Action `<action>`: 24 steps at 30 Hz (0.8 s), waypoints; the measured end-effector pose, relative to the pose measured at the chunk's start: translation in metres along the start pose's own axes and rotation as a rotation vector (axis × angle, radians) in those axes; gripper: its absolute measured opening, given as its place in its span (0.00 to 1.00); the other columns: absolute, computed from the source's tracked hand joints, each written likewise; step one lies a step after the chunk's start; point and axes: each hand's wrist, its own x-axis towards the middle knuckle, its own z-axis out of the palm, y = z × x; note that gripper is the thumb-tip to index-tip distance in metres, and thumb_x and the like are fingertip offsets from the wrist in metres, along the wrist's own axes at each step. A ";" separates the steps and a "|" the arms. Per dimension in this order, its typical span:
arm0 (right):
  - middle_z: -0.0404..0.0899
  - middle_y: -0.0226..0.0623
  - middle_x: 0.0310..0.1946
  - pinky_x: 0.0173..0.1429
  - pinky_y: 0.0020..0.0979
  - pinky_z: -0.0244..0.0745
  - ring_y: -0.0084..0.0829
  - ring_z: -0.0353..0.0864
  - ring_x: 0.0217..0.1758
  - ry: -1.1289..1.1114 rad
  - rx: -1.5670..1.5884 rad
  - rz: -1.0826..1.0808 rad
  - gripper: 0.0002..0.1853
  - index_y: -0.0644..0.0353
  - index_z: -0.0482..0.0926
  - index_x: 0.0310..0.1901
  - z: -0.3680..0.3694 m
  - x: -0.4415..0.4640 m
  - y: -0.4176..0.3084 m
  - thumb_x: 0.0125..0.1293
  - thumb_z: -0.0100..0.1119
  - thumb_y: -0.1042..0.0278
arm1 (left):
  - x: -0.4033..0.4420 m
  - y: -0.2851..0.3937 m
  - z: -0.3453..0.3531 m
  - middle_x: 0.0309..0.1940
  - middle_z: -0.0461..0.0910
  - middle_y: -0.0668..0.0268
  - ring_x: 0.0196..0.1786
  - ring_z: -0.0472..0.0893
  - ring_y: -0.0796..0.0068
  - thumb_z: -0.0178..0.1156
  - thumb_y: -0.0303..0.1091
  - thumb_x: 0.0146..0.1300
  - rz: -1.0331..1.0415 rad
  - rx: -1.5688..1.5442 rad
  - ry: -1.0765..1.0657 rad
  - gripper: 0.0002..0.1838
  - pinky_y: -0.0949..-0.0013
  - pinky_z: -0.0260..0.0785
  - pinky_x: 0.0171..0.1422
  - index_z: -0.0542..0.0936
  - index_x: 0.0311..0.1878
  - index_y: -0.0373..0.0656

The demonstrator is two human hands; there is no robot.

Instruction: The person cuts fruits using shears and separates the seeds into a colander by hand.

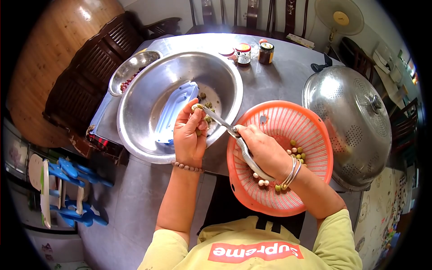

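Observation:
My left hand (pixel 190 135), with a brown bead bracelet, pinches a small greenish nut-like piece (pixel 196 107) with a pale part showing. Another green bit shows by its curled fingers. My right hand (pixel 265 150) is wrapped round the grey handles of scissors (pixel 217 118), whose blade tips meet the piece. The left hand is over the near right rim of a large steel basin (pixel 130 141), which contains a light-blue plastic tray (pixel 168 119) and dark green scraps. Below my right hand, an orange plastic colander (pixel 321 135) holds several round green and cream-coloured balls (pixel 297 155).
A smaller steel bowl (pixel 118 76) with dark red items sits behind the basin at left. Jars (pixel 266 53) stand at the table's far side. To the right leans a large perforated steel lid (pixel 346 121). Wooden chairs and a fan (pixel 339 18) are beyond the table.

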 end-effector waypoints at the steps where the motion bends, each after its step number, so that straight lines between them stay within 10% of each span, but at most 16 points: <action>1: 0.70 0.51 0.37 0.40 0.43 0.72 0.51 0.75 0.37 -0.003 0.002 0.004 0.17 0.64 0.65 0.51 -0.001 0.000 0.000 0.60 0.49 0.73 | -0.001 0.000 0.002 0.39 0.78 0.60 0.35 0.76 0.80 0.52 0.23 0.64 -0.001 0.000 0.000 0.15 0.83 0.66 0.31 0.71 0.54 0.34; 24: 0.73 0.54 0.34 0.43 0.42 0.72 0.52 0.75 0.39 -0.148 0.143 0.099 0.10 0.66 0.68 0.44 -0.011 0.002 0.005 0.61 0.45 0.75 | 0.001 -0.002 0.009 0.35 0.77 0.66 0.32 0.73 0.82 0.51 0.26 0.66 -0.016 0.191 0.075 0.07 0.81 0.66 0.33 0.74 0.45 0.36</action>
